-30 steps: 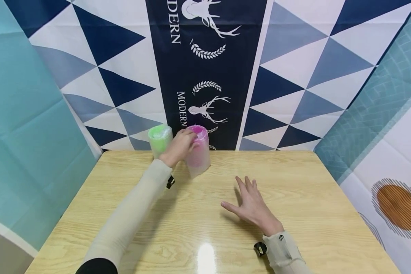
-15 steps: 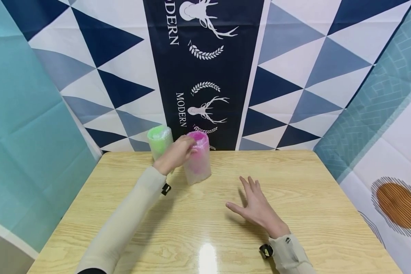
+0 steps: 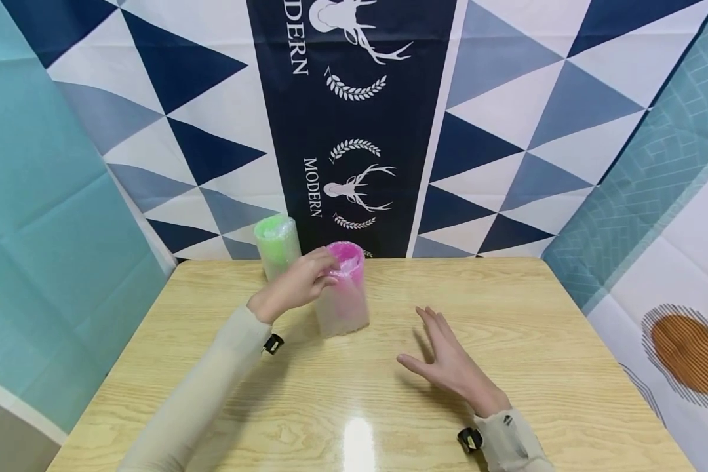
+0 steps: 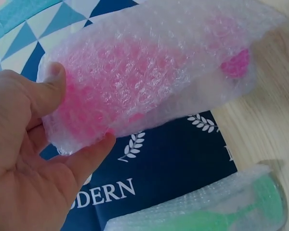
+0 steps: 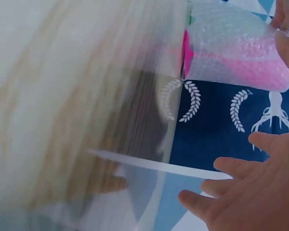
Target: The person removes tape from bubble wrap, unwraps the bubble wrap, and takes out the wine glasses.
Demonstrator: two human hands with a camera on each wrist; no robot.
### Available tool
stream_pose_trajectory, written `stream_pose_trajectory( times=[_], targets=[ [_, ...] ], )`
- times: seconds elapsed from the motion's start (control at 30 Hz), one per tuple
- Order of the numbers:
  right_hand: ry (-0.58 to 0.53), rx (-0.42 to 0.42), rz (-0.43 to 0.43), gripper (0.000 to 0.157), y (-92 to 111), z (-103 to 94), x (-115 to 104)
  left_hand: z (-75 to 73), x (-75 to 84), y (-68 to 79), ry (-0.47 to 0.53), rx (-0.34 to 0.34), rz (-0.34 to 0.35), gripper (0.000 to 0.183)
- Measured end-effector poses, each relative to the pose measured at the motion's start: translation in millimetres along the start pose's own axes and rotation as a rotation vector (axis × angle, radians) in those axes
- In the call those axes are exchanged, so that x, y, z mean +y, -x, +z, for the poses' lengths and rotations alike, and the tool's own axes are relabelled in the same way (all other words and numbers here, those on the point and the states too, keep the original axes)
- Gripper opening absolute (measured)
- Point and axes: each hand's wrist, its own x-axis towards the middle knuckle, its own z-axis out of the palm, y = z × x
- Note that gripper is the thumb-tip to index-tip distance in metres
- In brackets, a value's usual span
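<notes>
My left hand (image 3: 295,283) pinches the upper rim of a pink stemmed cup in bubble wrap (image 3: 343,305). In the left wrist view the thumb lies on one side of the wrap (image 4: 125,79) and fingers on the other; a pink foot shows through at the far end. The wrapped cup stands upright, close over the table. My right hand (image 3: 453,372) hovers to the right of it, fingers spread and holding nothing. Behind the left hand stands a green stemmed cup (image 3: 276,248), also bubble-wrapped, partly hidden by that hand.
The wooden table (image 3: 484,295) ends at a wall hanging (image 3: 354,118) with triangles and deer heads. A teal cloth (image 3: 53,229) borders the left, and a patterned cloth (image 3: 678,262) borders the right.
My left hand has brought the pink wrapped cup toward me and slightly right, away from the green one. My right hand has shifted a little to the right, still spread.
</notes>
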Motion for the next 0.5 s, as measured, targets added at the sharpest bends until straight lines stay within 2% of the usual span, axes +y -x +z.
stream_pose_trajectory(
  times=[0.23, 0.5],
  targets=[
    [-0.049, -0.020, -0.049, 0.100, 1, -3.3, 0, 0.7, 5.2, 9.7, 0.021, -0.005, 0.073, 0.018],
    [-0.085, -0.039, -0.082, 0.100, 5, -17.2, -6, 1.4, 12.8, 22.4, 0.066, -0.009, 0.159, 0.015]
  ],
)
